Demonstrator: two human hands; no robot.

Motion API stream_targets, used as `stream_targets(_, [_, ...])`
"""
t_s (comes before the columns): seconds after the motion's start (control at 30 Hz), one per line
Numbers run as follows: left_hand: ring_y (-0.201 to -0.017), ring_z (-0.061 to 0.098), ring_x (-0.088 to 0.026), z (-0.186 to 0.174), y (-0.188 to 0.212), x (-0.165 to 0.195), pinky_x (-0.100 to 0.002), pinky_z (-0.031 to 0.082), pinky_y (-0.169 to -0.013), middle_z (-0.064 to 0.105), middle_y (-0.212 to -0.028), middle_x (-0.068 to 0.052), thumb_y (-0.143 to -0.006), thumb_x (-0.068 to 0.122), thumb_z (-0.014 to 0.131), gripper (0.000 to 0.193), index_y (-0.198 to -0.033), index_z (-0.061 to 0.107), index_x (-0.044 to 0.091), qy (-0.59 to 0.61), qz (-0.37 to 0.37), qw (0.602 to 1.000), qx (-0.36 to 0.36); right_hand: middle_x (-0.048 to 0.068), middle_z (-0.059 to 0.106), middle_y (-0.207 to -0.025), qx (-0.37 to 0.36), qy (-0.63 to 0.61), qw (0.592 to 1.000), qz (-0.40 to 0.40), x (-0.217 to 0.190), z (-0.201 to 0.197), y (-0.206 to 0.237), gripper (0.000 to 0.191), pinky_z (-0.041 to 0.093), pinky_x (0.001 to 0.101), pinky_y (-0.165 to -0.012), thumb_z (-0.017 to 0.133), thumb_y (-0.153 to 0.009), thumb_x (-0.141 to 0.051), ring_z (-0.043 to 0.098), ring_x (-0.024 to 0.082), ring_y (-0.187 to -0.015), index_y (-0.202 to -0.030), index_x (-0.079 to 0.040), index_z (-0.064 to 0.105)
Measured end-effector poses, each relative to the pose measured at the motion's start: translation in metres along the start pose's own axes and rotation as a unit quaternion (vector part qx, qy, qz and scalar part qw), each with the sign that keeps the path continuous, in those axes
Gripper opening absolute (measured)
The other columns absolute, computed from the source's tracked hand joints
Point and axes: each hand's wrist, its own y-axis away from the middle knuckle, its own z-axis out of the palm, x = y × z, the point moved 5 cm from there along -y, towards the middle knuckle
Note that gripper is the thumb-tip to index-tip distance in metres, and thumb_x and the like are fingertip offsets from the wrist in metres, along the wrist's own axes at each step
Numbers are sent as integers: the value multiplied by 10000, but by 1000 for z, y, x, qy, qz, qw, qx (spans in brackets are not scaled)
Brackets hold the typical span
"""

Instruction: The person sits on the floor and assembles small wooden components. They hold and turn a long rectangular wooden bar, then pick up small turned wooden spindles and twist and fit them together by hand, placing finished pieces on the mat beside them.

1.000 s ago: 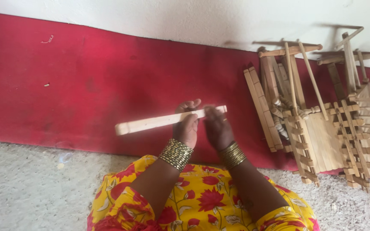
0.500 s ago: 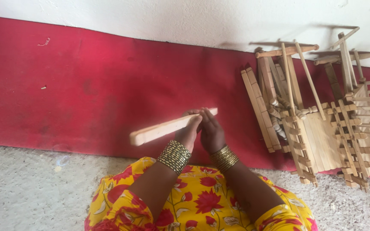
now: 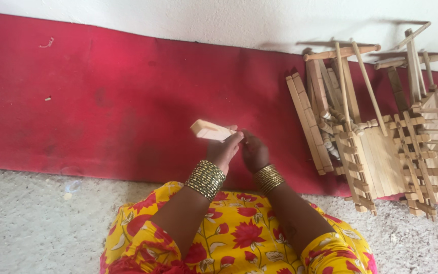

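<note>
Above open red mat (image 3: 102,111), hands-held wooden stick (image 3: 211,131)

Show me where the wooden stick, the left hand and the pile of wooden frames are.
wooden stick (image 3: 210,130), head view, on its pale end face.
left hand (image 3: 222,150), head view, on the back of the hand holding the stick.
pile of wooden frames (image 3: 376,147), head view, on a flat slatted panel.

Pale bare wood stick (image 3: 211,130); matt red cloth mat (image 3: 102,106); shiny metal bangles (image 3: 206,178).
</note>
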Motion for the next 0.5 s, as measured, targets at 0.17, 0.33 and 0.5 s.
stream_targets(0.17, [-1114,632,-203,1,1,-1,-340,504,-986,670,-1159,-128,-851,131,742,396,-1207,641,-11,36,96,994,-37,184,687,-1260,17,-189,981,-40,-60,-10,13,427,557,405,-993,514,-971,38,696,329,-1180,-1389,-35,563])
stream_targets(0.33, [-1115,596,-151,-1,0,-8,-349,455,-948,633,-1217,-64,-818,220,761,485,-1253,597,83,31,-37,998,26,191,678,-1287,13,-59,998,16,-20,-3,8,539,562,389,-987,527,-882,17,693,313,-1146,-1414,-64,556])
stream_targets(0.5, [-1095,633,-205,-8,0,26,-375,524,-997,612,-1227,-142,-797,246,827,586,-1274,559,36,-30,128,990,55,213,669,-1302,-16,42,998,53,35,5,9,444,524,436,-1033,608,-900,-51,649,370,-1203,-1344,-53,618])
